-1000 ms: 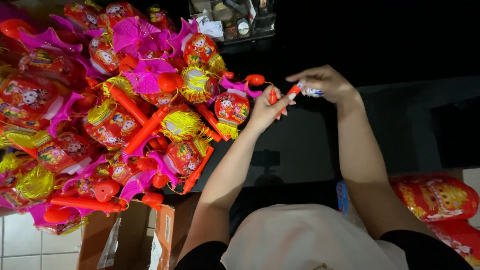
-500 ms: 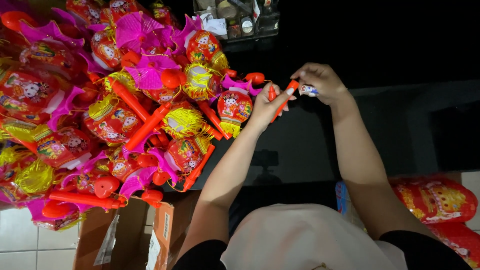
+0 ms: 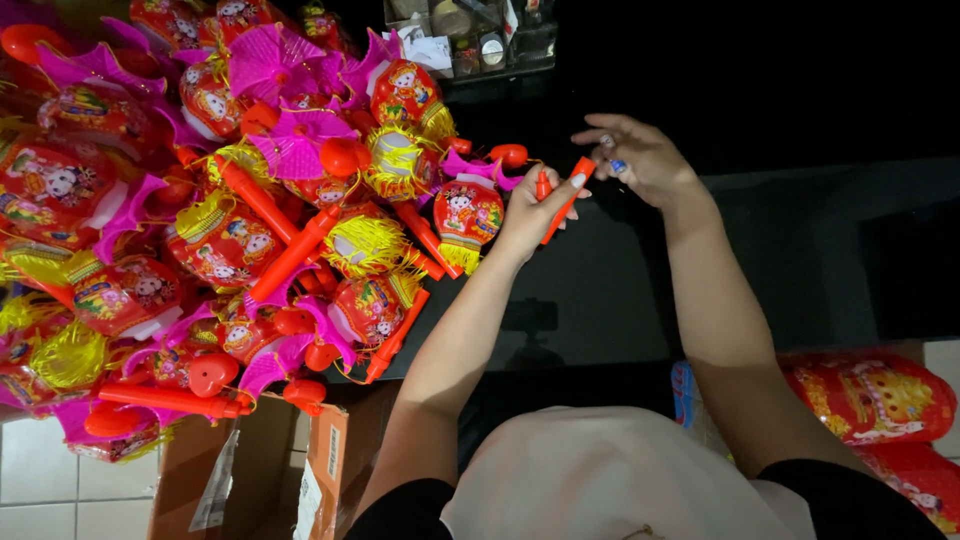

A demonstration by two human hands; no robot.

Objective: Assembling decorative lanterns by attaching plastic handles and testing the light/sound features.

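Head view: left hand (image 3: 528, 212) closed around orange stick (image 3: 562, 200), held above dark table (image 3: 800, 240); right hand (image 3: 640, 158) pinching stick's upper end; heap of red lanterns (image 3: 250, 220) just beside.

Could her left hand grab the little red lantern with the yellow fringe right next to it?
Probably yes. The left hand sits right beside the little red lantern with nothing between them, but its fingers are wrapped around an orange stick, so it would need to let go first.

Toy lantern heap (image 3: 250, 230) at left, hands (image 3: 585, 185) just right of it, cardboard box (image 3: 300, 470) below heap
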